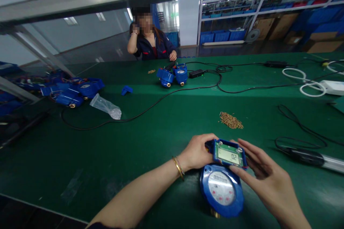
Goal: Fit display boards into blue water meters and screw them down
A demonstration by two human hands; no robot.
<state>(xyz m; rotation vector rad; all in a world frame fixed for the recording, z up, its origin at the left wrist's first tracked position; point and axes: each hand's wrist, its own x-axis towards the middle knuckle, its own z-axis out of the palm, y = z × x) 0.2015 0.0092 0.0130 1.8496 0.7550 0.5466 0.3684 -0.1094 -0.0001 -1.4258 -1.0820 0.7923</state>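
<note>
Stretching wide, a green table (150, 157) is filling the foreground. Toward its near edge, a blue water meter (221, 186) is facing upward. Against its far side, the right hand (271, 177) and left hand (197, 152) are gripping opposite ends of an LCD module (229, 154). Farther toward the far edge, brass-coloured screws (231, 120) are lying heaped.

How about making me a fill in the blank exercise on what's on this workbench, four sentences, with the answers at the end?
1. The display module, between the left hand and the right hand, has a housing coloured ____.
2. The gold-coloured bracelet is on the person's ____ wrist.
3. Of the display module and the round meter, the one nearer the picture's bottom edge is the ____.
4. The workbench has a surface coloured ____.

Missing words: blue; left; round meter; green.
</note>
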